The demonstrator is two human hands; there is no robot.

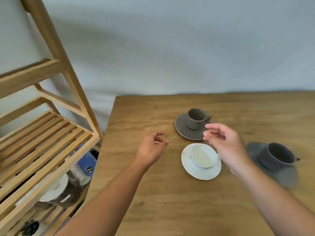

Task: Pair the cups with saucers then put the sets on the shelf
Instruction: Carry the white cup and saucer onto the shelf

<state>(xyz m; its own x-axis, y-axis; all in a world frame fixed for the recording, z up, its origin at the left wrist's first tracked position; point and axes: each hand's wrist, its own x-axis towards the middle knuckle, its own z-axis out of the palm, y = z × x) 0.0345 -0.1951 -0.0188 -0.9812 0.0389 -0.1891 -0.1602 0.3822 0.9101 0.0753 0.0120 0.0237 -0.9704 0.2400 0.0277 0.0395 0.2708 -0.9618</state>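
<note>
Three cup-and-saucer sets stand on the desk [153, 193], and all places here are given from the white set [201, 160], which lies nearest the person. Its cup sits in the middle of its saucer, so pairing looks done for it. Beyond it, toward the wall, stands a brown-grey set [192, 124], its cup handle pointing right. To the right of the white set, near the desk edge, is a dark grey set [274, 159], blurred by camera motion.

The shelf [46, 138] stands well to the left of the white set, past the desk's left edge, its slatted tier slightly lower than the desk top in this view. Any set must therefore travel leftward.

The right hand [223, 142] hovers just above and to the right of the white set, its fingertips over the near rim of the brown-grey saucer. The fingers are loosely curled, thumb and forefinger close together, and it holds nothing. The left hand [153, 147] hovers to the left of the white set, clearly apart from it, also half-curled and empty, palm turned inward.

The saucer is round, so no long axis governs the grasp. The two hands flank the white set, with the right nearer; a lift by the saucer rim from both sides seems the likely next step.
</note>
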